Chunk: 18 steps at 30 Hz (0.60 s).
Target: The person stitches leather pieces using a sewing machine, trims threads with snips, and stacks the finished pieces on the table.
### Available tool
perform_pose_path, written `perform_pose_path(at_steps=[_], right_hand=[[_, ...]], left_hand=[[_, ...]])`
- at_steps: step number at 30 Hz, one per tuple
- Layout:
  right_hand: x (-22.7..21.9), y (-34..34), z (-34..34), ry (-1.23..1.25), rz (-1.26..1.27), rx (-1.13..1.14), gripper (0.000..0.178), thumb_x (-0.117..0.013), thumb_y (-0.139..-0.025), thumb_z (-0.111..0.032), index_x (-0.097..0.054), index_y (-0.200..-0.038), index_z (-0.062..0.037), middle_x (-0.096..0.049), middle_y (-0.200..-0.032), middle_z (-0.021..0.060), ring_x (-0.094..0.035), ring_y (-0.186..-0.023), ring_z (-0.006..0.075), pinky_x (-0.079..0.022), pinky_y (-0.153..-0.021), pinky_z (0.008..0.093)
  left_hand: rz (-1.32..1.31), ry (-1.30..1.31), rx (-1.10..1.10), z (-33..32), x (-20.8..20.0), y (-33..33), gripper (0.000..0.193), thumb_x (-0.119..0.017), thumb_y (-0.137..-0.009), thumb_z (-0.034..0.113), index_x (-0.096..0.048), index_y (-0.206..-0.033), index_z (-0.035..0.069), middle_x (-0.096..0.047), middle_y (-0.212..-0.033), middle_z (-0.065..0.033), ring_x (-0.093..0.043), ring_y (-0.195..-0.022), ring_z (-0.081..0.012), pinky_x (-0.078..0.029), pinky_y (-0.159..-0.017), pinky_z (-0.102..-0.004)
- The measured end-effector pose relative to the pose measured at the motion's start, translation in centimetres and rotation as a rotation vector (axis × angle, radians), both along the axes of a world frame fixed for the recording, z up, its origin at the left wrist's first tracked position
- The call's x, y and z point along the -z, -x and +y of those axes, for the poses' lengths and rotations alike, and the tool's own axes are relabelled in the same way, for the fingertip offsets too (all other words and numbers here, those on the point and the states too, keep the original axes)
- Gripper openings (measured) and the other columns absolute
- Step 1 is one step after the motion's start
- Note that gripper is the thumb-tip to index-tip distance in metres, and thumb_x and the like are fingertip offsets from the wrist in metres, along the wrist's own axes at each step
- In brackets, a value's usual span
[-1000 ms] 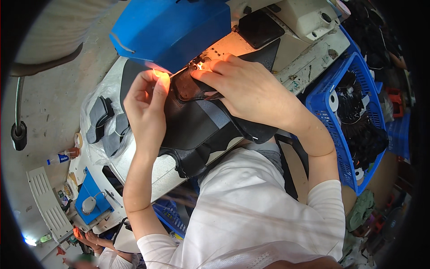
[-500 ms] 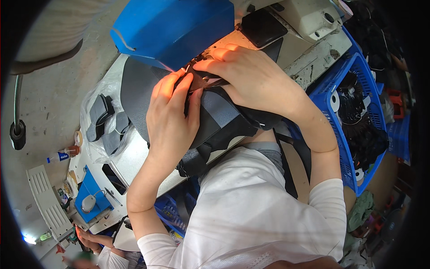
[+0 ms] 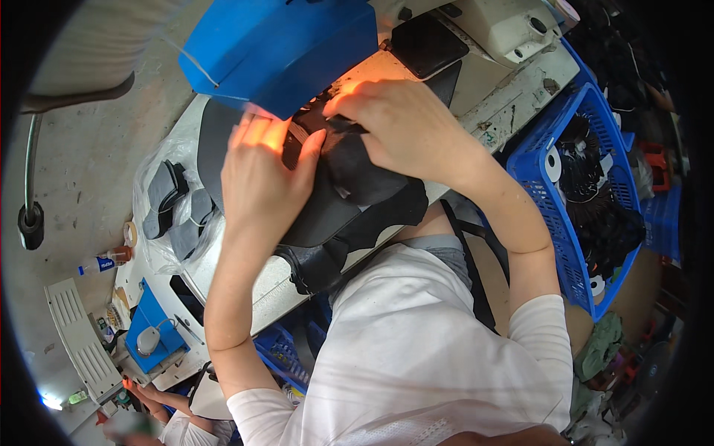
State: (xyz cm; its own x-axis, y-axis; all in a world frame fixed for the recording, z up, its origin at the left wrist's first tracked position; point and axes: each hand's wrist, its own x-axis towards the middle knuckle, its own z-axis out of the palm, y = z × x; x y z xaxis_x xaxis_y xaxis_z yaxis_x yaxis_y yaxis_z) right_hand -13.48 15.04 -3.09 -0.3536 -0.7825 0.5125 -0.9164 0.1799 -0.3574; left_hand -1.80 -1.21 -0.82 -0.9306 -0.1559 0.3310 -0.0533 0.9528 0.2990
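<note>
Under the edge of a blue machine housing, both hands work in an orange glow over dark leather-like pieces bunched on the white table. My left hand lies on the dark material with its fingers stretched toward the housing and the thumb apart; its fingertips are slightly smeared. Across from it, my right hand has bent fingers pinching a folded black edge. Whatever part of the machine sits between the hands is mostly hidden by the housing and the fingers. Loose dark material hangs over the table's front edge.
Left of the work, a clear plastic bag holds several dark cut pieces. A blue basket with black items and white spools stands at the right. Another person's arm shows at the lower left, near a second blue machine.
The dark piece has shifted and turned, and its lighter grey panel no longer shows. My left hand has slid left, away from the right one. The right fingers have bent further around the material.
</note>
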Motion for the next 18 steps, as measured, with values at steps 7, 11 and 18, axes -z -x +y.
perform_pose_path(at_steps=[7, 11, 18], right_hand=[[-2.1, -1.8, 0.5, -0.318, -0.148, -0.048, 0.04, -0.067, -0.079, -0.01, -0.064, -0.118, -0.0034, -0.068, -0.101, 0.0133, -0.065, -0.094, 0.0319, -0.052, -0.081, 0.0407], [-1.6, -2.9, 2.6, -0.113, -0.123, -0.064, 0.044, -0.066, -0.087, -0.014, -0.056, -0.128, -0.0046, -0.065, -0.101, 0.013, -0.063, -0.096, 0.0341, -0.053, -0.079, 0.0409], [-1.2, -4.2, 1.5, -0.194, 0.159, 0.116, 0.03, -0.061, -0.078, -0.007, -0.06, -0.107, -0.0008, -0.062, -0.081, 0.0074, -0.067, -0.079, 0.0212, -0.053, -0.07, 0.0318]], left_hand=[[-0.119, -0.493, 0.198, -7.0, -0.2, 2.7, 0.022, -0.074, -0.083, 0.018, -0.071, -0.095, 0.0, -0.072, -0.089, -0.0138, -0.068, -0.089, -0.0295, -0.051, -0.083, -0.0376], [-0.113, -0.304, 0.095, -9.3, 0.1, 2.4, 0.029, -0.074, -0.083, 0.024, -0.07, -0.1, 0.0, -0.07, -0.106, -0.0145, -0.067, -0.094, -0.0333, -0.05, -0.086, -0.0399], [-0.118, 0.201, -0.259, -3.2, -0.4, -5.2, 0.049, -0.072, -0.088, 0.034, -0.058, -0.121, 0.0, -0.058, -0.131, -0.0164, -0.059, -0.116, -0.0362, -0.048, -0.094, -0.0404]])
